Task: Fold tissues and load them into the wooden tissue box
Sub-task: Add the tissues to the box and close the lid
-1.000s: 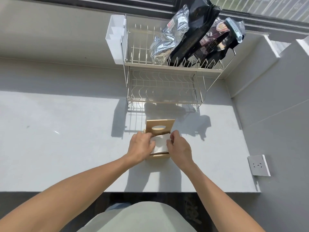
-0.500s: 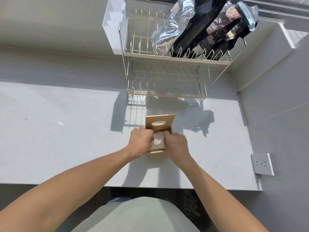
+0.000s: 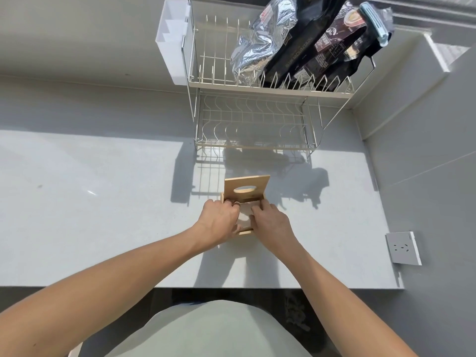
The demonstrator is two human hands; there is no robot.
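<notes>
Both hands work inside the wooden tissue box [image 3: 246,231], which sits on the pale bench [image 3: 103,228] directly under them. The left hand [image 3: 219,221] covers the box's left side, its fingers curled down over the left wall and into the opening, onto the tissues [image 3: 244,215]. The right hand [image 3: 270,222] covers the right side, fingers bent and pressing down on the white tissues from that edge. Between the 2 hands only a narrow strip of tissue shows, lying inside the box. Whether either hand actually pinches the tissue or only pushes on it cannot be told, because the fingertips are hidden in the box.

Just beyond the fingertips the wooden lid [image 3: 247,188] stands up, tilted back, with its oval slot facing the camera. Only a short piece of the box's near edge peeks out below the hands, between the wrists.

Farther beyond the hands, a 2-tier wire dish rack [image 3: 257,119] stands against the wall. Its top tier carries a silver foil bag [image 3: 257,47] and dark printed bags [image 3: 322,52], 1 closed with a light blue clip [image 3: 373,19]. A white cutlery holder [image 3: 173,42] hangs on the rack's left end. To the right of the right hand, well apart, a grey wall socket [image 3: 403,248] is mounted on the side wall.
</notes>
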